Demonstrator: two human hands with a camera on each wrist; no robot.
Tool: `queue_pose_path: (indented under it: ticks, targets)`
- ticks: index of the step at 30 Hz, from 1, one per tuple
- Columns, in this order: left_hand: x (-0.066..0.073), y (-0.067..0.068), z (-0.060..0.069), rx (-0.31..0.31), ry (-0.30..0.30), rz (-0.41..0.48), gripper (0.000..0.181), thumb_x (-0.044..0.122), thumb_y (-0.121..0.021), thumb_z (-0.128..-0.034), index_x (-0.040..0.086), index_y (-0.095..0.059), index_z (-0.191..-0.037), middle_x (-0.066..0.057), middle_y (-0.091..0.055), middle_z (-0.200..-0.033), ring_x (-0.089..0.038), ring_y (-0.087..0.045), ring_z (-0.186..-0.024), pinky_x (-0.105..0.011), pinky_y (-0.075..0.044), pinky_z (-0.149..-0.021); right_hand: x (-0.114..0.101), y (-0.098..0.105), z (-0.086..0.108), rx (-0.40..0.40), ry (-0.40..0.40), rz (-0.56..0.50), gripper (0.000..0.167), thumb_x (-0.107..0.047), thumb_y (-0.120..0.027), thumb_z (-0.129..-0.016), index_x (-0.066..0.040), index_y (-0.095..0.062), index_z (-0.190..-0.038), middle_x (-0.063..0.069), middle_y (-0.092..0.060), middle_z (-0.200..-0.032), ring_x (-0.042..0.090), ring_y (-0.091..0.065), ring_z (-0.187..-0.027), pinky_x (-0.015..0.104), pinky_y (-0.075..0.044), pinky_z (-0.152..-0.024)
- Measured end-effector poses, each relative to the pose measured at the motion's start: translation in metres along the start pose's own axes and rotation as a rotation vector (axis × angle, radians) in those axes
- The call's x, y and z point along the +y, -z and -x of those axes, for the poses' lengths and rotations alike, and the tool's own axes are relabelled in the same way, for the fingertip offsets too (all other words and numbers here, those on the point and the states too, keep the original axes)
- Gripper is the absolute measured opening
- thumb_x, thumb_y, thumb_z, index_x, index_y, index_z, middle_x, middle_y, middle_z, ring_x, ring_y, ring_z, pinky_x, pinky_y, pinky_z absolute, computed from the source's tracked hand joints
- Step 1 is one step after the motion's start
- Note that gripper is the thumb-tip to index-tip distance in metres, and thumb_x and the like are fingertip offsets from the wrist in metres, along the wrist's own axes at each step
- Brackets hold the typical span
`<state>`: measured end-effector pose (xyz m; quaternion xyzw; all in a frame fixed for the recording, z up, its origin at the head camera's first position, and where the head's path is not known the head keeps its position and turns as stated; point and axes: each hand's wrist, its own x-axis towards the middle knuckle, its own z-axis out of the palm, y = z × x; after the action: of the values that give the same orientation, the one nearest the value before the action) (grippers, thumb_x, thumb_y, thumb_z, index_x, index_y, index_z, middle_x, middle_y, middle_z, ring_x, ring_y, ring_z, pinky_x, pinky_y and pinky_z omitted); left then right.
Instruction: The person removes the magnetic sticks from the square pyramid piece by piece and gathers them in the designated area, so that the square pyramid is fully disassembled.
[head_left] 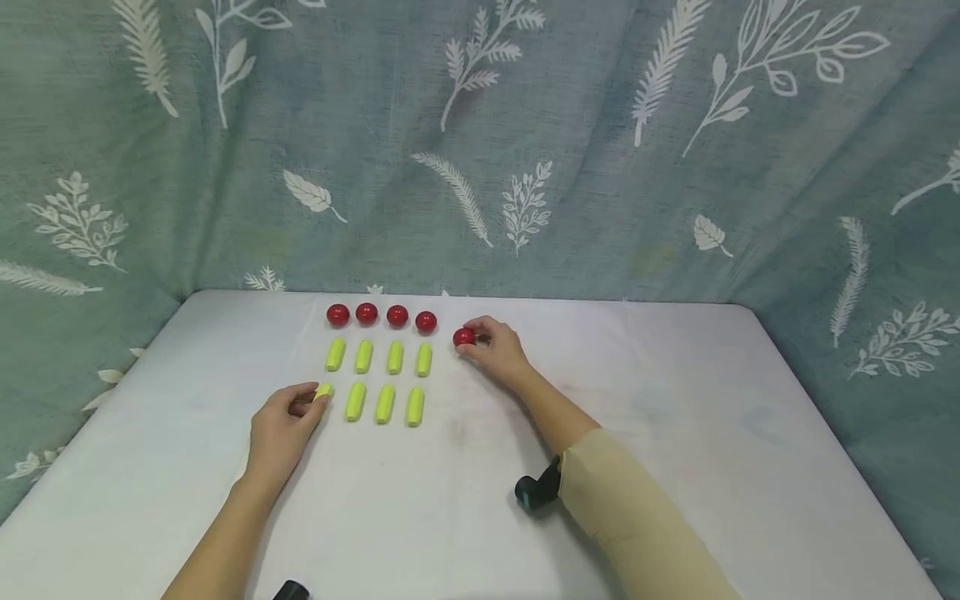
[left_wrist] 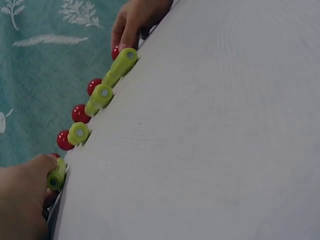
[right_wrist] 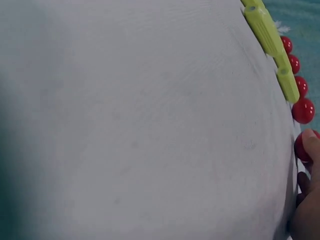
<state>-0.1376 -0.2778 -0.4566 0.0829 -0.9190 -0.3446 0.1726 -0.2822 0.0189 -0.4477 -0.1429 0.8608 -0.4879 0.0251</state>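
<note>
On the white table, my left hand point(head_left: 285, 425) pinches a yellow-green ribbed cylinder point(head_left: 324, 390) at the left end of the nearer row. In the left wrist view the same cylinder point(left_wrist: 56, 175) shows a small hole in its end. My right hand point(head_left: 498, 354) holds a shiny red ball point(head_left: 464, 337) between thumb and fingers, just right of the back row. That row is made of several red balls point(head_left: 367, 313). In front of it lie two rows of yellow-green cylinders, one farther point(head_left: 394, 357) and one nearer point(head_left: 384, 403). The fingers partly cover both held things.
The white cloth-covered table point(head_left: 675, 400) ends at a back edge against a green curtain point(head_left: 585, 167) with white leaf prints. A dark wrist device point(head_left: 538, 487) sits by the right sleeve point(head_left: 637, 508). Another dark device point(head_left: 291, 591) shows near the left forearm.
</note>
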Motion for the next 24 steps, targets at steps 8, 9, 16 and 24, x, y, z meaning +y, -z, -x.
queue_pose_path:
  ticks: [8, 9, 16, 24]
  targets:
    - [0.002, -0.008, -0.008, 0.031, 0.03, -0.008, 0.038, 0.024, -0.066, -0.0894, -0.002, -0.061, -0.117, -0.015, -0.063, -0.102, -0.018, -0.052, -0.081, -0.013, -0.038, -0.062, -0.003, -0.002, -0.016, 0.017, -0.042, 0.099, 0.041, -0.022, -0.073, -0.084, -0.015, -0.062, -0.122, 0.008, -0.058, -0.113, 0.02, -0.055, -0.097, 0.033, -0.046, -0.085]
    - [0.002, -0.008, -0.007, 0.034, 0.029, -0.004, 0.038, 0.023, -0.067, -0.0889, -0.002, -0.061, -0.117, -0.015, -0.063, -0.102, -0.018, -0.052, -0.081, -0.012, -0.038, -0.063, -0.003, -0.004, -0.017, 0.024, -0.046, 0.109, 0.041, -0.022, -0.073, -0.084, -0.015, -0.062, -0.122, 0.008, -0.058, -0.112, 0.02, -0.055, -0.097, 0.033, -0.046, -0.085]
    - [0.001, -0.008, 0.001, 0.068, 0.004, 0.013, 0.038, 0.02, -0.07, -0.0858, -0.004, -0.062, -0.114, -0.016, -0.065, -0.099, -0.018, -0.054, -0.079, -0.008, -0.037, -0.062, -0.008, -0.009, -0.018, 0.06, -0.073, 0.153, 0.043, -0.027, -0.072, -0.084, -0.021, -0.061, -0.125, 0.004, -0.061, -0.118, 0.022, -0.055, -0.105, 0.04, -0.038, -0.095]
    - [0.003, -0.002, 0.003, 0.086, 0.019, 0.009, 0.037, 0.021, -0.071, -0.0851, -0.002, -0.063, -0.113, -0.016, -0.065, -0.1, -0.018, -0.054, -0.079, -0.008, -0.037, -0.062, -0.012, -0.012, -0.021, 0.055, -0.068, 0.174, 0.046, -0.028, -0.072, -0.084, -0.024, -0.059, -0.128, 0.003, -0.06, -0.123, 0.022, -0.054, -0.107, 0.042, -0.036, -0.099]
